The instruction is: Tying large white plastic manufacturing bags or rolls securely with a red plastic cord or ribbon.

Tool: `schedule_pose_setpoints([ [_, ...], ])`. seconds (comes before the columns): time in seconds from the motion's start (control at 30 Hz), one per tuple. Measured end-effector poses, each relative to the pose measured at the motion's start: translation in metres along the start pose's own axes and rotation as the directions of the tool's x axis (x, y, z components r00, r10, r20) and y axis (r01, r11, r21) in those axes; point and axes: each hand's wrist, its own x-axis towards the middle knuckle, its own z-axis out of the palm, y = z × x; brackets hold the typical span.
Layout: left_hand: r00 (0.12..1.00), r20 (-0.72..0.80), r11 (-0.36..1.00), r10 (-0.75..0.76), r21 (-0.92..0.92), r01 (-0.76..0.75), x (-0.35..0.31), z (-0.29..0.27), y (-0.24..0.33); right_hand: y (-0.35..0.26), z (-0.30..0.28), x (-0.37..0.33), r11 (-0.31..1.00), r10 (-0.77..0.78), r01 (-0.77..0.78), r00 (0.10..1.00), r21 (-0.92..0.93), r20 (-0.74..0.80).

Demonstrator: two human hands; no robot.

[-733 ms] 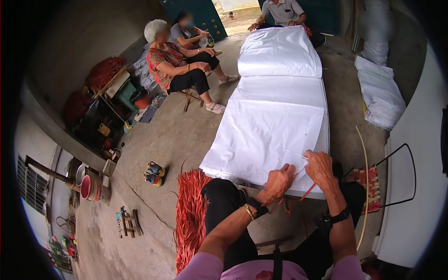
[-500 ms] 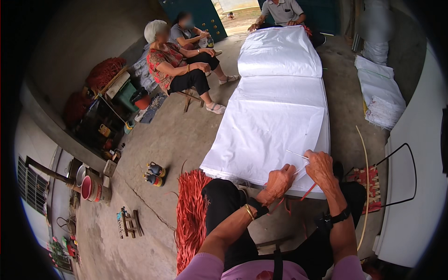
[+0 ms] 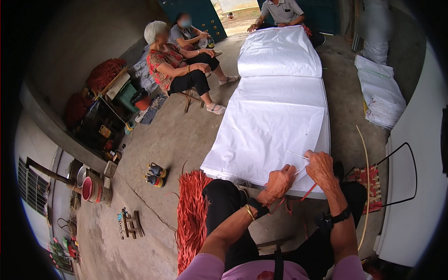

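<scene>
Concrete floor [image 3: 149,140] | bottles [image 3: 153,179], labels [image 3: 161,182] illegible | right fingers [image 3: 311,161] hold thin rod [image 3: 296,154]

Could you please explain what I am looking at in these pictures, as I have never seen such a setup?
There is no machine here: these are a person's own left hand and right hand, both bare. A fisheye camera on the head looks down, its lens bending straight edges near the rim. White sheeting lies spread toward another person at the far end. The right hand holds a thin pale rod; the left hand is close by, its exact grip unclear. Red strips are bunched beside the left leg.
</scene>
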Motion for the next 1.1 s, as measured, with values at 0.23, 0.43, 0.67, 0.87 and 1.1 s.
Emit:
schedule_pose_setpoints([
  [0.23, 1.0, -0.007, 1.0, -0.004, 0.001, 0.004, 0.004, -0.003, 0.0, 0.0, 0.002, 0.004, 1.0, -0.01, 0.01, 1.0, -0.001, -0.014],
  [0.43, 1.0, -0.006, 1.0, -0.007, 0.008, 0.007, 0.003, -0.004, -0.002, -0.003, -0.001, 0.004, 1.0, -0.022, 0.022, 0.999, 0.01, -0.029],
  [0.67, 0.999, -0.031, 0.992, -0.034, -0.125, 0.03, -0.001, -0.013, 0.025, 0.003, -0.001, -0.013, 1.0, 0.023, -0.023, 1.0, -0.009, 0.007],
  [0.87, 0.978, -0.197, 0.985, -0.069, -0.169, 0.035, 0.015, -0.022, 0.024, 0.0, -0.015, -0.01, 1.0, 0.014, -0.014, 1.0, -0.021, -0.024],
  [1.1, 0.96, -0.24, 0.984, -0.148, -0.137, 0.117, 0.031, -0.03, 0.019, 0.012, -0.017, -0.012, 0.989, 0.151, -0.15, 0.988, 0.011, -0.031],
])
